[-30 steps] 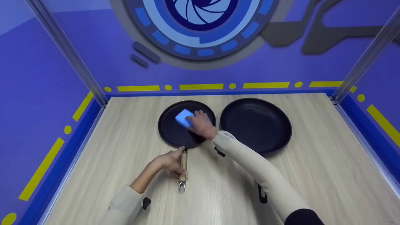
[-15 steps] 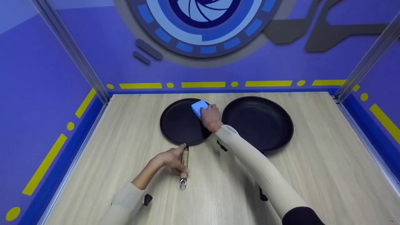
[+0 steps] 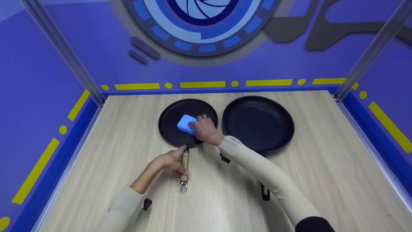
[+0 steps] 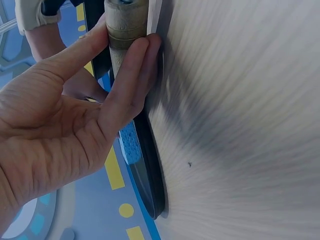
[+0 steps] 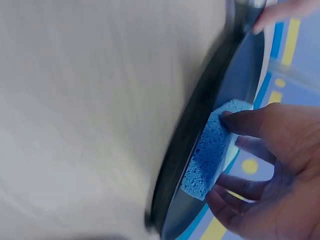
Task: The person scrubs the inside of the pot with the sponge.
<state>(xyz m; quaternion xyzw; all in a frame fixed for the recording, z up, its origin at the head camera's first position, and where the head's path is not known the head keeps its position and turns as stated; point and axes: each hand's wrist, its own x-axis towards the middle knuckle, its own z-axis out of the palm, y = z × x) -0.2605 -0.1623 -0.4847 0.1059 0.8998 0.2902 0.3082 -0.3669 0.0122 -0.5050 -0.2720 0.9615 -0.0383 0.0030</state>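
My right hand (image 3: 206, 129) pinches a blue sponge (image 3: 186, 124) between thumb and fingers, flat on the shallow black pan (image 3: 172, 112). In the right wrist view the sponge (image 5: 207, 155) shows a porous side and lies against the pan's inner surface. My left hand (image 3: 171, 162) grips that pan's wooden handle (image 3: 185, 159), the thumb up near the rim. From the left wrist view, the fingers of the left hand (image 4: 75, 110) close around the handle (image 4: 127, 25), and part of the sponge shows beyond them.
A larger, deeper black frying pan (image 3: 257, 124) stands close on the right. Its black handle (image 3: 265, 192) runs toward me, partly under the right sleeve (image 3: 270, 177). Both pans rest on a wooden table (image 3: 128, 129) with blue walls (image 3: 273, 67) at the back and sides.
The sponge goes from the pan's middle up to its upper right rim, then back down left to the middle. The left hand keeps its grip on the handle.
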